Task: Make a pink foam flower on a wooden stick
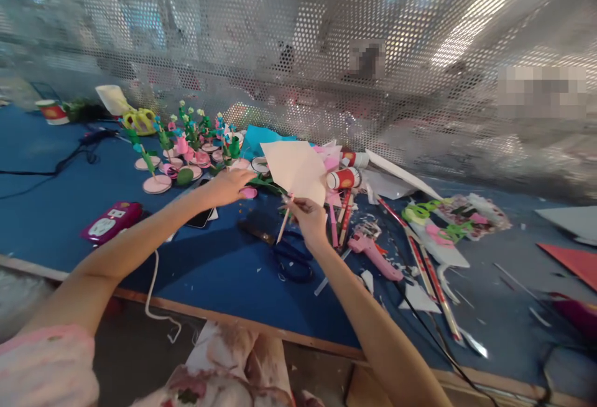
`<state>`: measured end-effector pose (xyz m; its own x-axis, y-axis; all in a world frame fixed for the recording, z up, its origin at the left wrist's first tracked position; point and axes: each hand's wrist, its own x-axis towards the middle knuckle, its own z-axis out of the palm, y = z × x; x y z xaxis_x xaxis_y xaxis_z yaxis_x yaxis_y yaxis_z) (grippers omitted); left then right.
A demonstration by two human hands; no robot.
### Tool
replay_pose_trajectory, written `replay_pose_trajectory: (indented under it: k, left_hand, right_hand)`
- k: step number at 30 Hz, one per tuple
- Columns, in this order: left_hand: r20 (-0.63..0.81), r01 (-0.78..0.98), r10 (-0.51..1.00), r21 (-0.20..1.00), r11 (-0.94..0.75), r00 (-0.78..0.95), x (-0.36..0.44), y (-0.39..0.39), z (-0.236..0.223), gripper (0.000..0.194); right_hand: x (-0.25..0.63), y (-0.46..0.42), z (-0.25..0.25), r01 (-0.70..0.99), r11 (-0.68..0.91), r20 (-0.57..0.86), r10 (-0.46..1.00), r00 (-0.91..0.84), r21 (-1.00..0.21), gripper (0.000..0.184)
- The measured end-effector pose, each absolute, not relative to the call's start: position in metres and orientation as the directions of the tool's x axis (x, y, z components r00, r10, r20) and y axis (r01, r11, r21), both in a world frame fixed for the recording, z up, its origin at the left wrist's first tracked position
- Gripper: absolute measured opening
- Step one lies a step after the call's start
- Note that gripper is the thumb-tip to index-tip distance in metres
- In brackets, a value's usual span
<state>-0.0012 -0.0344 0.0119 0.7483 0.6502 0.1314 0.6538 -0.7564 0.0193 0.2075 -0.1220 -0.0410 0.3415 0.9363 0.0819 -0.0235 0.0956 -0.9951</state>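
Note:
My right hand [308,219] is closed, pinching a thin pale stick [282,228] that slants down over the table; a small pinkish bit shows at the fingertips. My left hand [228,185] reaches across beside the craft flowers [186,145], its fingers stretched out, with nothing visible in them. Under its thumb side lies a pink paper piece [249,192]. Scissors with dark blue handles [291,264] lie below my right hand. Behind that hand rests a large cream paper sheet [296,167]. A pink glue gun [375,254] lies to the right.
A magenta box-like device [113,221] and a phone [200,217] lie on the left. Paper cups [344,178], red-and-white strips [433,276] and paper scraps lie on the right. A perforated metal screen [298,52] stands along the back. Cords cross the table.

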Motion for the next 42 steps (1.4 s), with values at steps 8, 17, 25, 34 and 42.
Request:
replay_pose_trajectory:
  k: [8, 17, 25, 34, 42]
  left_hand:
    - [0.183, 0.626, 0.602, -0.129, -0.769, 0.777, 0.006, -0.039, -0.026, 0.062]
    - [0.228, 0.658, 0.62, -0.18, -0.731, 0.751, -0.01, -0.024, -0.026, 0.045]
    - [0.288, 0.569, 0.51, -0.185, -0.801, 0.811, -0.006, -0.03, -0.024, 0.043]
    - [0.364, 0.772, 0.727, 0.036, -0.635, 0.582, 0.004, -0.05, -0.015, 0.024]
    - [0.356, 0.45, 0.75, 0.63, -0.633, 0.557, 0.011, -0.051, -0.008, 0.047]
  right_hand:
    - [0.187, -0.127, -0.054, -0.016, -0.045, -0.047, 0.983, 0.178, -0.999, 0.039]
    - [0.206, -0.135, -0.026, 0.333, 0.094, 0.068, 0.994, -0.088, -0.938, 0.029]
    - [0.265, -0.128, -0.001, 0.872, -0.412, 0.148, 0.876, 0.459, -0.264, 0.054]
    - [0.28, -0.122, -0.028, 0.871, -0.393, 0.0, 0.911, 0.411, -0.294, 0.019]
    - [0.24, -0.148, 0.005, 0.795, 0.073, 0.19, 0.98, 0.054, -0.602, 0.026]
